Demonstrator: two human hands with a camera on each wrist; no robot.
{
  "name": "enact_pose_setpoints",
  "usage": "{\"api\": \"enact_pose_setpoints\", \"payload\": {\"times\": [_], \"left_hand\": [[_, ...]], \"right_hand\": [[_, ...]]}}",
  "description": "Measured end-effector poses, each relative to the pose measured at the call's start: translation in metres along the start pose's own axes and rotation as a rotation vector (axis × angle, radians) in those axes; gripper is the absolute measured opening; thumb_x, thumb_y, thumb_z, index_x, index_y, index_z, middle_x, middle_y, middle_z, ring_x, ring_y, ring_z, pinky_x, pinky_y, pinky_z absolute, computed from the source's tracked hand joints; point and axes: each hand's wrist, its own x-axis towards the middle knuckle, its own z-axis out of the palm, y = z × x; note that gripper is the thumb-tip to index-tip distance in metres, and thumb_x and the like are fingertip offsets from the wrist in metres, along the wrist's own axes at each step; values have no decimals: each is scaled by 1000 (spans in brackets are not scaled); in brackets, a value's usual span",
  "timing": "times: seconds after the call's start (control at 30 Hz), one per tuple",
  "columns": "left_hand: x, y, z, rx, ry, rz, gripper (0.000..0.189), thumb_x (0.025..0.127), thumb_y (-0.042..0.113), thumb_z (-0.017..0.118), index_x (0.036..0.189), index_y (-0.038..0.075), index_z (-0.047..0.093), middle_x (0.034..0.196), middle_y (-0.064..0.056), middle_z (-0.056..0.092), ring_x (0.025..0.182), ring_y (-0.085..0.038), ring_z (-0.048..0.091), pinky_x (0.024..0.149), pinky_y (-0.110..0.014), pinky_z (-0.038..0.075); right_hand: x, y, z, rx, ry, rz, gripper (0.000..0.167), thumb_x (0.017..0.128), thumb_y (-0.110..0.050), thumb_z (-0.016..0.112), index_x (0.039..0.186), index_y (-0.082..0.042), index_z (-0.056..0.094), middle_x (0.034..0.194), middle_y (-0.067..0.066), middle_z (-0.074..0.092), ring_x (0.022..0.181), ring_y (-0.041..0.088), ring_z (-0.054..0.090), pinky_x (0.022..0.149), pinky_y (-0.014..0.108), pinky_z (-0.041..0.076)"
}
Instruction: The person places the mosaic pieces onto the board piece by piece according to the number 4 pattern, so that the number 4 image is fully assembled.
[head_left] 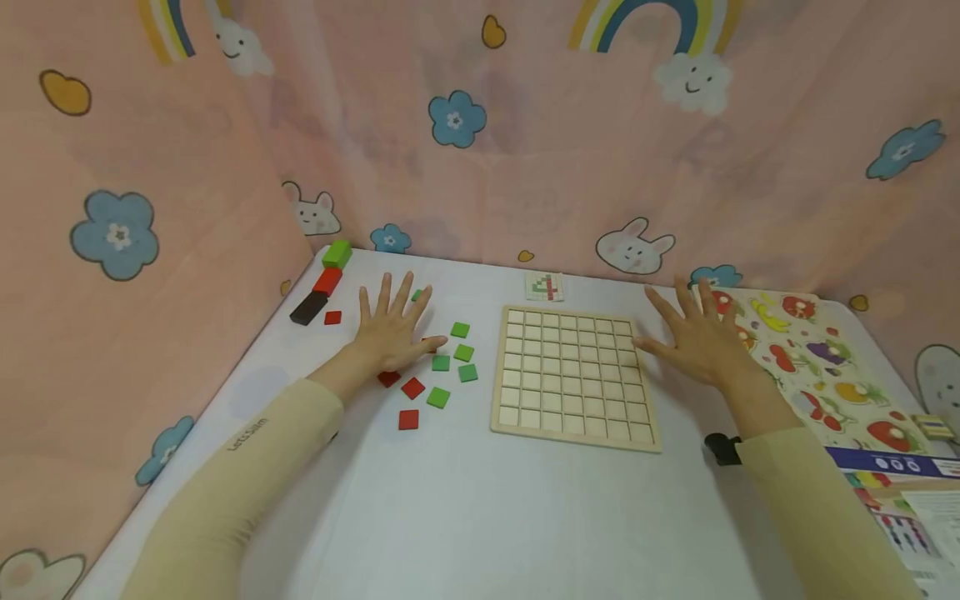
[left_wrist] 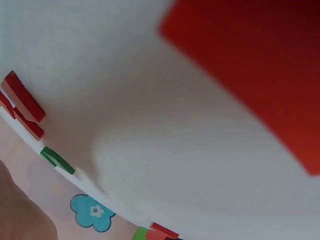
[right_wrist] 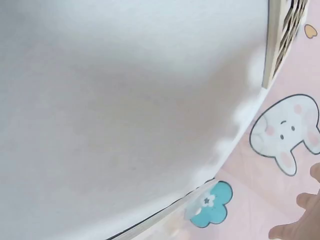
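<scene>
My left hand (head_left: 392, 333) is spread over the loose square tiles on the left of the table, fingers straight, holding nothing. Green tiles such as this green tile (head_left: 438, 397) and red ones like this red tile (head_left: 408, 419) lie around and partly beneath it. My right hand (head_left: 697, 342) is also spread, its thumb overlapping the right rim of the wooden grid board (head_left: 576, 439) in the head view. Square cells fill that board, with no coloured tile in them. Close to the left wrist camera, a red tile (left_wrist: 260, 75) looms large and blurred.
Behind the board lies a small pattern card (head_left: 544, 287) with red and green squares. Green, red and black blocks (head_left: 327, 282) line the back left edge. A fruit-picture board (head_left: 825, 358) lies at right, with printed packaging (head_left: 900, 533) nearer. Pink patterned cloth (head_left: 525, 183) walls the table.
</scene>
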Motion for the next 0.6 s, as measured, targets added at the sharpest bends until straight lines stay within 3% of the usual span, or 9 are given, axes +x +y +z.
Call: {"api": "enact_pose_setpoints", "payload": {"times": [0.13,0.27,0.43,0.5,0.6], "left_hand": [[6,3,-3,-44,-13,-16,90,94,66,39,159,24,-5,167,-11,-19,151,-42,-24,116,-68,-17],[16,5,-11,-122,-41,-32,88,97,54,47,160,18,-2,167,-14,-13,152,-42,-20,119,-66,-12],[30,3,-30,-283,-50,-45,76,99,40,51,157,5,18,165,-21,14,154,-43,10,124,-59,13],[35,1,-36,-375,-59,-57,68,100,36,50,154,2,27,162,-22,24,152,-42,20,123,-56,21],[41,-5,-41,-484,-96,-87,59,102,31,46,153,4,31,160,-20,30,150,-39,25,123,-54,22]], "right_hand": [[6,-2,-5,57,-29,-2,89,94,-62,48,160,-22,4,164,25,-9,148,57,-3,105,84,6],[17,-3,-8,220,-75,-48,83,95,-45,57,157,-6,18,162,33,6,146,58,12,110,77,18],[28,0,-7,461,-209,-62,74,94,-34,60,155,-7,28,161,31,18,145,55,21,110,73,25],[31,2,-6,505,-269,-52,77,91,-32,63,155,-9,27,160,31,20,145,55,21,109,75,25],[34,5,-2,520,-345,-41,88,84,-26,71,157,-10,25,160,32,19,147,54,16,111,74,21]]}}
